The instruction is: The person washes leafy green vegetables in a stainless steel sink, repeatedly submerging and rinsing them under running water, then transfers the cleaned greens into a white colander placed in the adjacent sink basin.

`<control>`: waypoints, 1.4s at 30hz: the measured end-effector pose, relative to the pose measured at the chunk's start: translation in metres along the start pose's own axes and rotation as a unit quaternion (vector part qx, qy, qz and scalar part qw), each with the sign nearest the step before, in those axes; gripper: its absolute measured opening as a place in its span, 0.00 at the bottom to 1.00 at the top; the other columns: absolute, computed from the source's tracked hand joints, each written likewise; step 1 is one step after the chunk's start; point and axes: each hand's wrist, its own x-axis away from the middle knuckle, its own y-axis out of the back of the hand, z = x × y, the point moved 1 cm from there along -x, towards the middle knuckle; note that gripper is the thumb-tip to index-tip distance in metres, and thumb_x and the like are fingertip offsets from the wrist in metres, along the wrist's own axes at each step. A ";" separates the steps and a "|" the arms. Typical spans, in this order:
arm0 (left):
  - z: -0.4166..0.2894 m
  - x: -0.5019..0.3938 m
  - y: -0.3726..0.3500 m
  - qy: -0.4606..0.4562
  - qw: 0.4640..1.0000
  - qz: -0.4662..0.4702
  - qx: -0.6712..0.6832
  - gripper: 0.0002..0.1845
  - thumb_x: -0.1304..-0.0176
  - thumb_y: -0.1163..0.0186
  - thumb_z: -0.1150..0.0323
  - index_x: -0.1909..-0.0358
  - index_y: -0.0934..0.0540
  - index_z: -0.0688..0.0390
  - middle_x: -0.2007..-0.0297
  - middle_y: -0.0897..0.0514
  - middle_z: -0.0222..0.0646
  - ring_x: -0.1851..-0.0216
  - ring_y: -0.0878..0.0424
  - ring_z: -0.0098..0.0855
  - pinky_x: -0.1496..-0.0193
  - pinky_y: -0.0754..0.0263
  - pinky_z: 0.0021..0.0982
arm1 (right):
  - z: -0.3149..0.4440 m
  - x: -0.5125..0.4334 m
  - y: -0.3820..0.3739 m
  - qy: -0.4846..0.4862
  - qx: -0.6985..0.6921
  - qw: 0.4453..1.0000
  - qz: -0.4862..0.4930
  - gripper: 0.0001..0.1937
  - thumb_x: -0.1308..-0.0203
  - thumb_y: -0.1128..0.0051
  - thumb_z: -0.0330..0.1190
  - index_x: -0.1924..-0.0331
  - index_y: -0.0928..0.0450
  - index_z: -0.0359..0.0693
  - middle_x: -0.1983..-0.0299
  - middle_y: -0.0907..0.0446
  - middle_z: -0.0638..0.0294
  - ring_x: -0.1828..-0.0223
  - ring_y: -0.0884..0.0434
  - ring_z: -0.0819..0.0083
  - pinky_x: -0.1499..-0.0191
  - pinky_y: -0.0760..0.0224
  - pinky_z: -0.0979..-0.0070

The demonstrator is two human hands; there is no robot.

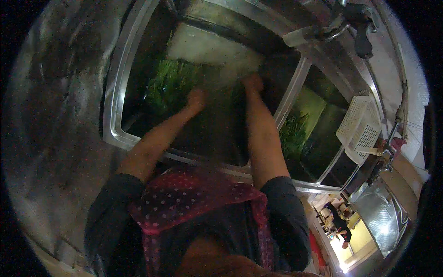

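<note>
Both my arms reach into a stainless steel sink basin (pixel 117 100), dimly lit inside. My left hand (pixel 197 99) is low in the basin, just right of long thin green leafy vegetables (pixel 169 85). Farther right, my right hand (pixel 253 83) is by the near edge of a pale, blurred patch (pixel 207 45); whether that is a board, water or a reflection is unclear. Blur and shadow hide the fingers of both hands, so any hold is not visible.
A second basin on the right holds more greens (pixel 294 133). A faucet (pixel 332 33) juts over the back right rim. One white perforated plastic basket (pixel 361 128) rests at the second basin's far edge. A person (pixel 341 225) stands in a lit room beyond.
</note>
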 end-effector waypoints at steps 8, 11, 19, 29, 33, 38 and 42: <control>-0.006 0.000 -0.003 0.040 0.997 0.017 0.067 0.22 0.46 0.42 0.68 0.49 0.29 0.64 0.57 0.24 0.53 0.55 0.25 0.52 0.54 0.28 0.51 | 0.004 0.071 0.110 0.131 0.065 0.988 -0.041 0.14 0.44 0.46 0.41 0.58 0.18 0.44 0.55 0.19 0.55 0.54 0.18 0.60 0.60 0.22 0.62; -0.004 -0.013 -0.021 0.030 0.989 0.057 0.130 0.30 0.47 0.38 0.61 0.44 0.32 0.63 0.51 0.25 0.53 0.51 0.26 0.53 0.50 0.29 0.49 | -0.009 0.096 0.104 0.071 0.046 0.996 0.013 0.13 0.43 0.48 0.40 0.61 0.18 0.44 0.57 0.18 0.55 0.56 0.18 0.60 0.61 0.22 0.62; -0.007 0.001 -0.051 -0.027 0.998 -0.037 0.046 0.48 0.64 0.26 0.47 0.41 0.33 0.61 0.47 0.25 0.50 0.48 0.26 0.48 0.46 0.30 0.46 | -0.034 0.115 -0.034 -0.163 -0.691 0.668 0.223 0.25 0.40 0.51 0.51 0.45 0.29 0.45 0.47 0.26 0.58 0.47 0.27 0.62 0.48 0.32 0.60; -0.035 -0.014 -0.017 0.049 0.988 0.100 0.110 0.38 0.62 0.28 0.53 0.46 0.25 0.59 0.39 0.34 0.51 0.42 0.31 0.49 0.41 0.34 0.45 | -0.035 0.119 -0.047 -0.066 -0.701 0.624 0.340 0.41 0.45 0.45 0.59 0.34 0.40 0.42 0.36 0.36 0.59 0.38 0.35 0.60 0.40 0.40 0.58; -0.039 -0.023 -0.003 -0.111 0.984 -0.134 -0.048 0.45 0.63 0.27 0.52 0.39 0.31 0.55 0.35 0.42 0.54 0.35 0.44 0.57 0.36 0.43 0.51 | -0.003 0.127 0.004 -0.020 -0.590 0.765 0.258 0.41 0.44 0.44 0.57 0.34 0.40 0.38 0.35 0.37 0.54 0.37 0.36 0.60 0.39 0.41 0.59; -0.007 -0.089 -0.015 -0.080 0.975 -0.184 0.091 0.49 0.63 0.26 0.50 0.36 0.35 0.56 0.33 0.46 0.55 0.32 0.50 0.59 0.33 0.49 0.54 | 0.022 0.125 0.050 0.081 -0.502 0.849 0.144 0.43 0.42 0.50 0.59 0.31 0.47 0.37 0.31 0.45 0.53 0.32 0.43 0.60 0.33 0.50 0.62; 0.021 -0.140 -0.045 -0.003 0.989 0.023 0.146 0.43 0.59 0.28 0.48 0.41 0.30 0.59 0.37 0.36 0.49 0.37 0.39 0.50 0.36 0.42 0.50 | 0.030 0.093 0.028 0.126 -0.343 0.929 0.061 0.36 0.37 0.57 0.55 0.31 0.47 0.41 0.31 0.45 0.58 0.34 0.41 0.62 0.33 0.49 0.63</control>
